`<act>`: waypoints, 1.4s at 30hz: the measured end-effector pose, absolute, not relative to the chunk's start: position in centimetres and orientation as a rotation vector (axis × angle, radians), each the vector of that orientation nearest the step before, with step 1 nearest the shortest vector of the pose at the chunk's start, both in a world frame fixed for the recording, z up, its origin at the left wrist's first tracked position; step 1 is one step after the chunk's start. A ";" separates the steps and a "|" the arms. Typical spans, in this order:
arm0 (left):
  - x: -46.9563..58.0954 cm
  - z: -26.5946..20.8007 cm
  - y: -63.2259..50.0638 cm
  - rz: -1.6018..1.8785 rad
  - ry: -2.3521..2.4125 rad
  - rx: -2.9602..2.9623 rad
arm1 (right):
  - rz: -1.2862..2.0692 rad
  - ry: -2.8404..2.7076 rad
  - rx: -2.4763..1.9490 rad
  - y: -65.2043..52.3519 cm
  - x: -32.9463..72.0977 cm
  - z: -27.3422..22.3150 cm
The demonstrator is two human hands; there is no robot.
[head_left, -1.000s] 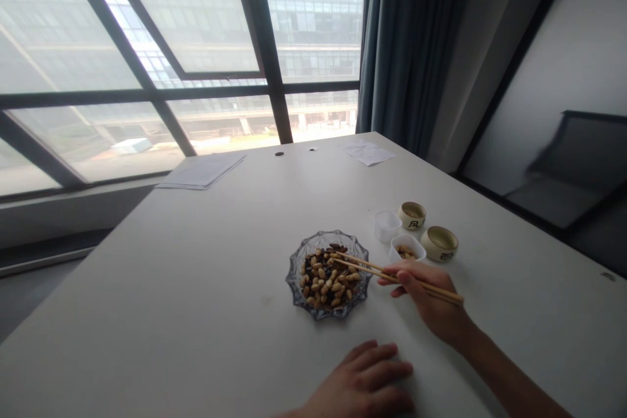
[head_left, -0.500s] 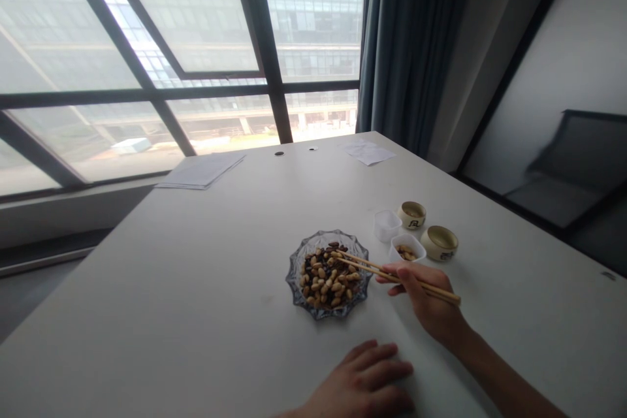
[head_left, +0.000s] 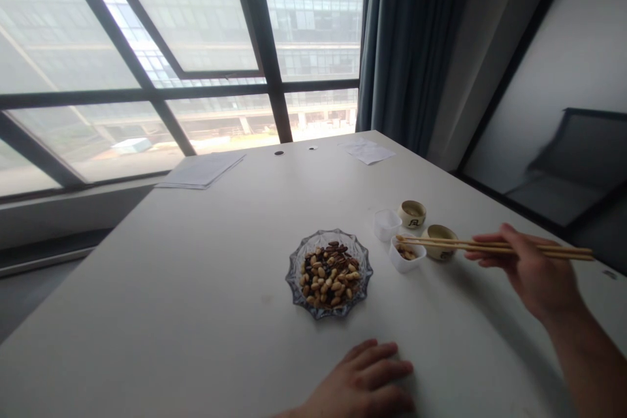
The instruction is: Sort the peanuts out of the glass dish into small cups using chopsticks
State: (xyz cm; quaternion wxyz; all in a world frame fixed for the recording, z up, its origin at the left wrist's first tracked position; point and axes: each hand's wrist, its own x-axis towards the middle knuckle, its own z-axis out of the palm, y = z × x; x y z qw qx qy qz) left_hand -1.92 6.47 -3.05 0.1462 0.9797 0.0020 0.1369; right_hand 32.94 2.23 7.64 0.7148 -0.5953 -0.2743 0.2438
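Slender light-brown wooden chopsticks (head_left: 450, 243) span the right part of my view, over the broad white flat-topped bench (head_left: 171, 287). Beginning at the left, a stack of thin white paper sheets (head_left: 200, 171) lies at the far corner, beside the large dark-framed window (head_left: 196, 6). Next comes a scallop-edged clear glass bowl (head_left: 292, 277), filled with tan oval nuts (head_left: 321, 284) and some dark brown pieces (head_left: 337, 248). Just nearer to me and a little right of it, my left hand (head_left: 360, 379) lies palm down on the bench, its fingers loosely spread and holding nothing. Past the bowl, a translucent white plastic tub (head_left: 386, 225) stands close beside a second, nearer white plastic tub (head_left: 407, 266) with small brown pieces (head_left: 405, 253) in it. The chopstick tips are above this nearer tub, close together; whether they grip a piece I cannot tell. To the right of the tubs stand two squat cream-coloured cups with dark characters, one farther back (head_left: 412, 212) and one nearer (head_left: 441, 249), partly behind the sticks. Farthest right, my right hand (head_left: 543, 274) is raised, pinching the chopsticks between thumb and fingers, their thick ends jutting out beyond it.
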 end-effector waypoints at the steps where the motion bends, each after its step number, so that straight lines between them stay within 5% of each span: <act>1: -1.9 -3.0 6.5 0.394 0.005 2.819 | 0.536 -0.589 -1.346 2.1 33.5 7.7; 15: -1.9 -3.4 6.4 0.393 0.012 2.803 | 0.423 -0.638 -1.312 2.1 33.0 7.3; 33: -1.7 -3.9 6.3 0.413 0.013 2.824 | 0.809 -1.306 -1.063 4.8 21.8 3.3; 42: -1.6 -4.2 6.0 0.452 0.024 2.846 | 0.553 -1.706 -1.018 5.3 21.5 3.7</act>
